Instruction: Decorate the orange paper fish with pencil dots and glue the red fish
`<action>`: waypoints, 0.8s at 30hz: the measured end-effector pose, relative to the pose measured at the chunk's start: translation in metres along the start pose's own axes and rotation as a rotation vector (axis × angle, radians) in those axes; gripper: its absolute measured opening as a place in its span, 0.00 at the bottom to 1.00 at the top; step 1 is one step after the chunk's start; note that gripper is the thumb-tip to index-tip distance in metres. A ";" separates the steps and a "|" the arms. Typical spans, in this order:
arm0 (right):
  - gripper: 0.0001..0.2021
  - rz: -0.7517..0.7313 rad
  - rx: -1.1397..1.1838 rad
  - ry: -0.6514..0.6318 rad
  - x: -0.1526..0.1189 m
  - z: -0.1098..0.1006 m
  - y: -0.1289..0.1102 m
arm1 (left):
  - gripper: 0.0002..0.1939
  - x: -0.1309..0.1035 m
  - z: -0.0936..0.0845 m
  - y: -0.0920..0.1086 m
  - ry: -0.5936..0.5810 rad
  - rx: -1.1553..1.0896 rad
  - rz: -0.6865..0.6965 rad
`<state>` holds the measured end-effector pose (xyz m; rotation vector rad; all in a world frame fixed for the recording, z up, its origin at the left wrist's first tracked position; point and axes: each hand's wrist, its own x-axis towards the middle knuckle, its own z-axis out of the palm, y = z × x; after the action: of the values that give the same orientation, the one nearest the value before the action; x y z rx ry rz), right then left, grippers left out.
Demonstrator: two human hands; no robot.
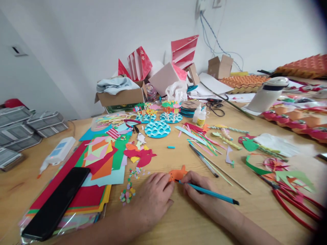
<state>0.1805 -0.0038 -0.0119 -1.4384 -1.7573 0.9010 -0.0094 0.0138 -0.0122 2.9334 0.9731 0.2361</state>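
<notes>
An orange paper fish lies on the table between my hands, with dark dots marked near its left end. My left hand rests beside it, fingers together and fingertips holding its left end down. In my right hand is a blue felt-tip pen, pinched between thumb and fingers. The pen's tip meets the fish's lower edge, and its black rear end points right. A small blue pen cap lies farther back. Left of my left hand are scattered small coloured paper dots.
At left, a black phone lies on coloured paper sheets, near a white glue gun. Red-handled scissors and paper scraps lie right. Blue wavy discs, glue bottles and a wooden stick are beyond my hands.
</notes>
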 end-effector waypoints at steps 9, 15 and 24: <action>0.04 -0.002 0.017 -0.017 0.001 0.001 -0.001 | 0.18 -0.001 -0.002 0.001 -0.004 -0.007 0.000; 0.04 0.008 -0.006 -0.016 0.000 0.000 -0.003 | 0.17 0.000 -0.001 0.001 -0.005 -0.012 -0.004; 0.04 0.000 -0.016 -0.019 0.001 0.000 -0.002 | 0.17 -0.001 -0.002 0.001 -0.015 -0.015 -0.002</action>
<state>0.1789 -0.0029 -0.0102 -1.4444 -1.7819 0.9053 -0.0098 0.0126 -0.0099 2.9163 0.9685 0.2198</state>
